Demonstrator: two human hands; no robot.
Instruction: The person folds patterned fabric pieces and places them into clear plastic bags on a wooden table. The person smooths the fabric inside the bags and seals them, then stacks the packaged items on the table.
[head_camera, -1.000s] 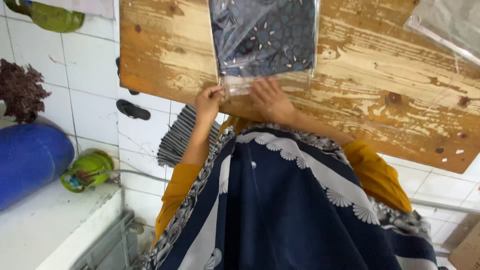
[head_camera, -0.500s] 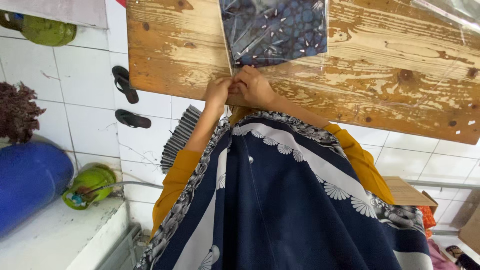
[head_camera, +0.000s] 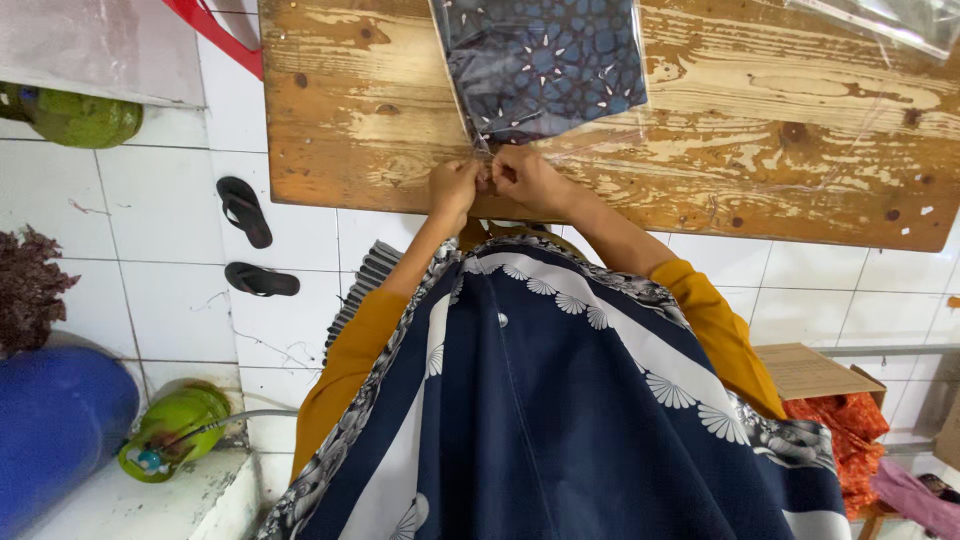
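A clear plastic bag (head_camera: 545, 70) holding folded dark blue patterned cloth lies on a worn wooden table (head_camera: 760, 120). My left hand (head_camera: 455, 185) and my right hand (head_camera: 525, 180) meet at the bag's near edge, close to the table's front edge. Both pinch the plastic flap there with fingers closed. Orange sleeves and a dark blue patterned garment (head_camera: 560, 420) cover my arms and body below the hands.
Another clear plastic bag (head_camera: 890, 20) lies at the table's far right. Two black sandals (head_camera: 245, 210) rest on the white tiled floor. A green gas cylinder (head_camera: 175, 430), a blue barrel (head_camera: 55, 425) and a cardboard box (head_camera: 810, 370) with orange cloth stand around.
My hands have drawn together at the bag's near edge; a second ago they were apart along the flap. The view has shifted slightly.
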